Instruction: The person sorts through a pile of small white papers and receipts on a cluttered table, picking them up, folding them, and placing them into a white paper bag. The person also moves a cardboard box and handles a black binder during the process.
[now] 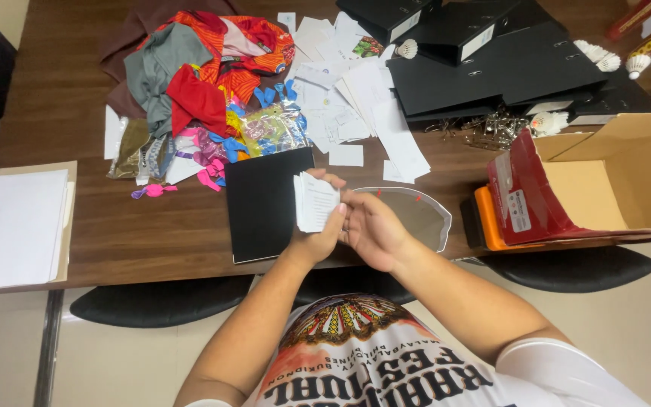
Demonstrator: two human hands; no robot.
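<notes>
My left hand [318,234] grips a small stack of white paper slips [314,202] upright above the table's near edge. Beside it my right hand [371,226] is palm up with fingers curled against the stack's right side. Under the hands lie a black folder [265,202] and a clear plastic visor sheet [420,215]. Further back, a spread of loose white paper slips [348,98] covers the middle of the brown table [62,113].
Bright cloth and deflated balloons [205,98] heap at back left. Black ring binders [491,60] with shuttlecocks and a clump of metal clips [491,132] sit at back right. An open cardboard box [604,181] stands right. White paper [16,226] lies at left.
</notes>
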